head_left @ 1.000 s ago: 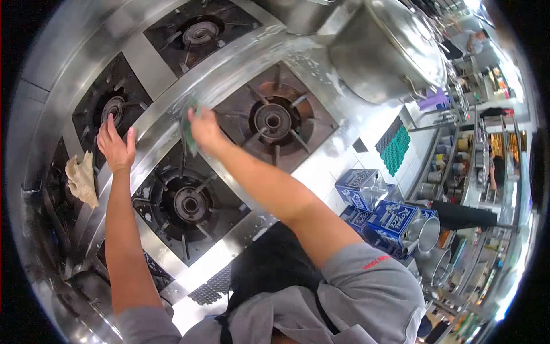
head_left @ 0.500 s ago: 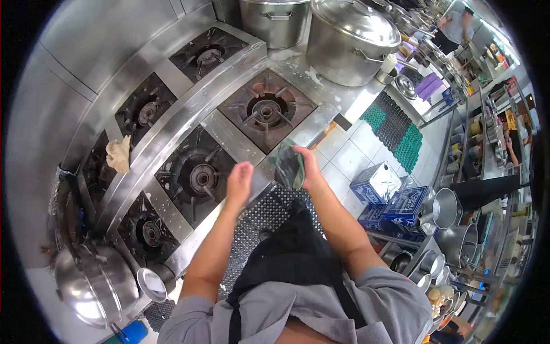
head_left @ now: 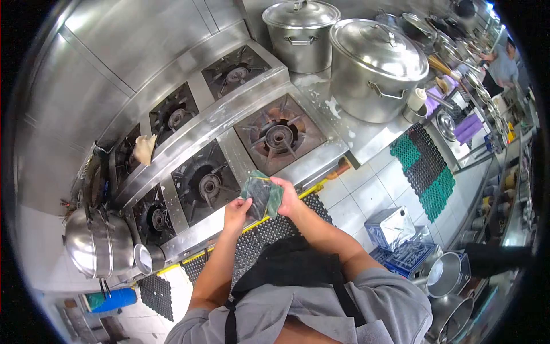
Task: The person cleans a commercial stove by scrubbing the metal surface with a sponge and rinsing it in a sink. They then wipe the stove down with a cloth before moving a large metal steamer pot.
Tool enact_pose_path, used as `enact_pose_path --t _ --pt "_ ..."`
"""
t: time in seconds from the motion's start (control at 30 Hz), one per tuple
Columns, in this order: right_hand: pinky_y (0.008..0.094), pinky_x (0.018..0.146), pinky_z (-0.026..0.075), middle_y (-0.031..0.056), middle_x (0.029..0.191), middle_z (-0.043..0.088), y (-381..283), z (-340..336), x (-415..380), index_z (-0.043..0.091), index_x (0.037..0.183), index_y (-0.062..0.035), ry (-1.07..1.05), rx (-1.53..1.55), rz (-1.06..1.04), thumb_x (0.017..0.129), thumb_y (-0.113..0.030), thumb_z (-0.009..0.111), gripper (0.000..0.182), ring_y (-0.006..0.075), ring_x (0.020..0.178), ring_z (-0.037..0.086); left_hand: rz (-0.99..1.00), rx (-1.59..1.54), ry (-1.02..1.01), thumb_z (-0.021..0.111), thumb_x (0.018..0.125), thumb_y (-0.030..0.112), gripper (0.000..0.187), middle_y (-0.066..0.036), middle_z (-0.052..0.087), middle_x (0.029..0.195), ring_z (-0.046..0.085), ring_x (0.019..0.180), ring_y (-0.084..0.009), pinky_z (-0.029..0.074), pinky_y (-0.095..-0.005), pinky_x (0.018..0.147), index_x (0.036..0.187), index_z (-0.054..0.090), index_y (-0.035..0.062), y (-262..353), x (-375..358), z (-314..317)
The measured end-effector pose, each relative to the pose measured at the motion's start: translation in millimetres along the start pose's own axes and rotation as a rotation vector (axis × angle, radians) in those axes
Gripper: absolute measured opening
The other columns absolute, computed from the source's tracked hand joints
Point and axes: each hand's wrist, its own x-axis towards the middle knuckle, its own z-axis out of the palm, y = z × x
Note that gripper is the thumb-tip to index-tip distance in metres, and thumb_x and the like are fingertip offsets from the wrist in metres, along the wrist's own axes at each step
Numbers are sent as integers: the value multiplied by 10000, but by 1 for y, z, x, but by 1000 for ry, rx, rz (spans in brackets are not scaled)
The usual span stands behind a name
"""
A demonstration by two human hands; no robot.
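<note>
A flat, floppy green scouring pad [head_left: 264,195] with a dark grey middle is stretched between both hands, just in front of the stove's front edge. My left hand [head_left: 236,215] is closed on its left lower side, thumb on top. On the right side, my right hand [head_left: 287,197] pinches it with the fingers partly hidden behind. Closest to the hands are the front middle burner [head_left: 209,183] and the front right burner [head_left: 279,137], both without flame or pot.
Two large lidded pots [head_left: 375,74] stand beyond the stove. A beige cloth [head_left: 144,150] lies on the raised back ledge. Woks [head_left: 98,243] hang at left. Blue tins [head_left: 405,258] and green-black matting [head_left: 424,166] are on the right floor. Another person [head_left: 504,66] stands far right.
My left hand has moved from empty beside the pad to gripping its left side. The pad has shifted left and is spread flatter. The camera view has tilted and moved.
</note>
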Motion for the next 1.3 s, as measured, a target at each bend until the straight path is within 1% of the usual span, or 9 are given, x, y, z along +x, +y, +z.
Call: enact_pose_path --t 0.2,0.67,0.83,1.0,1.07,1.1,1.17,1.2,1.3 --pt "489 1025 454 165 1194 673 -36 4 -23 619 1218 -8 -112 177 107 956 -307 456 430 335 1097 642 -208 -615 -20 594 992 235 213 -82 662 996 611 815 -178 493 -333 678 1063 587 34 30 -19 54" --pt "480 965 508 167 1130 675 -84 -19 -5 585 1173 12 67 19 47 907 -191 499 345 334 1043 660 -263 -1131 153 615 976 283 248 -29 539 752 550 702 -175 487 -304 645 855 562 72 74 -7 75" --pt "473 977 500 159 1155 676 -89 -17 10 589 1201 -1 106 36 -31 905 -217 512 375 325 1058 659 -213 -1272 51 579 996 278 184 -51 603 865 581 773 -188 512 -312 694 1027 598 98 67 15 57" --pt "431 875 546 141 1108 695 -54 27 32 624 1172 -41 79 83 -107 926 -337 513 400 286 1004 675 -345 -1052 35 562 1007 290 213 -43 606 887 583 774 -185 509 -320 657 1018 600 81 61 40 49" --pt "393 617 543 90 885 694 -30 47 47 653 1027 -84 -12 -52 -103 933 -426 516 380 238 711 659 -357 -829 -54 551 1013 297 241 -56 618 834 580 658 -186 491 -306 562 1007 598 61 54 49 46" --pt "393 617 543 90 885 694 -23 42 58 653 1027 -84 -4 -55 -121 933 -426 516 380 238 711 659 -361 -716 -74 548 1014 302 253 -66 630 801 579 602 -185 482 -302 528 1003 597 54 52 54 40" --pt "321 375 410 67 822 686 -6 32 84 676 995 -110 -164 -229 0 933 -525 507 453 188 457 548 -346 -553 -102 552 1009 311 274 -77 642 758 589 558 -185 476 -297 497 985 596 42 55 68 14" --pt "310 336 362 63 753 655 8 33 99 648 1010 -98 29 -226 -33 928 -457 535 386 184 349 441 -320 -390 -112 557 1005 320 295 -89 654 716 598 514 -184 469 -292 467 967 594 29 59 77 -2" --pt "307 331 353 83 820 660 35 48 143 620 1133 -85 272 -428 -283 925 -328 541 329 193 406 485 -272 -97 -121 571 992 328 322 -109 674 686 636 504 -186 479 -280 459 935 594 13 69 105 -45"
